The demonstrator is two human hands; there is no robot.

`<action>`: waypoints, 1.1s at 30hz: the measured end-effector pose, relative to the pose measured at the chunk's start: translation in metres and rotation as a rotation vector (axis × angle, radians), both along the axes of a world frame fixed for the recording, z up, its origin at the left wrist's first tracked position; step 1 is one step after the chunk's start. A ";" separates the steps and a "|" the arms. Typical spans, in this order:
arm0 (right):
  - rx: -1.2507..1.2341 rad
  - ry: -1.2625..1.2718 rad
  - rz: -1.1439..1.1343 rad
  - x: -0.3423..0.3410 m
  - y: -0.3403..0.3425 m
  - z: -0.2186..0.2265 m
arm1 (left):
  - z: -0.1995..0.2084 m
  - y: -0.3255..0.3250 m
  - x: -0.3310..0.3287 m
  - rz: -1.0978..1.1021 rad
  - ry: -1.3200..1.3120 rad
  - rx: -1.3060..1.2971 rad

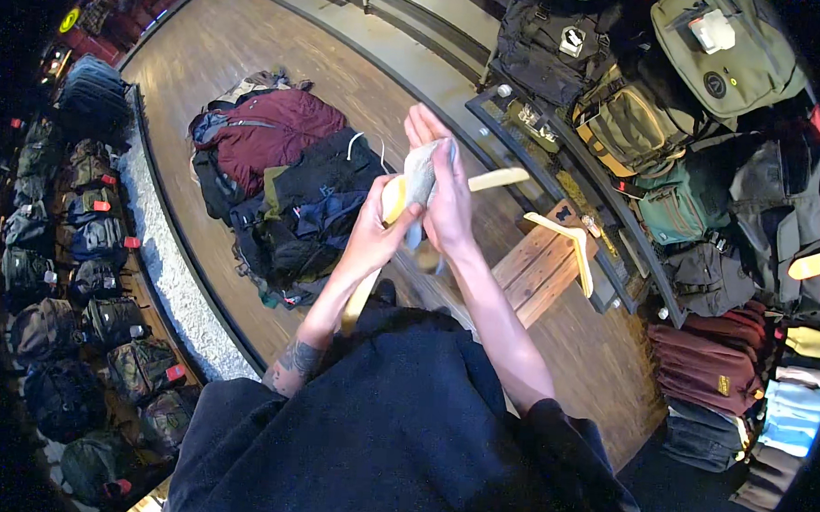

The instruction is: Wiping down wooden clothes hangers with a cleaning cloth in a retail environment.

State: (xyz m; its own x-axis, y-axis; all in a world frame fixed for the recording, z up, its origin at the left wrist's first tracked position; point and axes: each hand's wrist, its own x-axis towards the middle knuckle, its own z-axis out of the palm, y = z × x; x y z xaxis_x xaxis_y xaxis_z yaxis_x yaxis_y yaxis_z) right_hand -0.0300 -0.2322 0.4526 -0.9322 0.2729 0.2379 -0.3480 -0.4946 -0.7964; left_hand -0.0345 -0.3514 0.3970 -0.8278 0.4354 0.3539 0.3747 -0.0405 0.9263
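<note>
My left hand (379, 220) is closed round the middle of a pale wooden clothes hanger (497, 179), whose two arms stick out on either side of my hands. A light grey cloth (420, 174) is bunched between my two hands, with the left thumb pressing against it. My right hand (449, 198) holds the cloth between thumb and palm, its fingers pointing up and away. The hanger's hook is hidden by the hands and cloth.
A heap of clothes with a maroon jacket (278, 127) lies on the wooden floor (227, 38). Another wooden hanger (571, 245) rests on a small wooden stool (537, 275) at right. Backpacks (631, 124) fill the right shelves, and bags (45, 327) line the left. Folded garments (703, 360) sit at lower right.
</note>
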 end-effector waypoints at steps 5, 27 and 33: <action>1.370 -0.019 -0.392 0.015 0.018 -0.019 | 0.011 0.007 0.002 0.264 -0.469 0.150; 1.151 -0.188 -0.117 0.057 0.000 -0.046 | 0.011 0.006 -0.013 -0.251 -0.859 0.699; 1.093 -0.304 -0.231 0.050 -0.005 -0.048 | 0.011 0.018 -0.003 -0.024 -0.609 0.454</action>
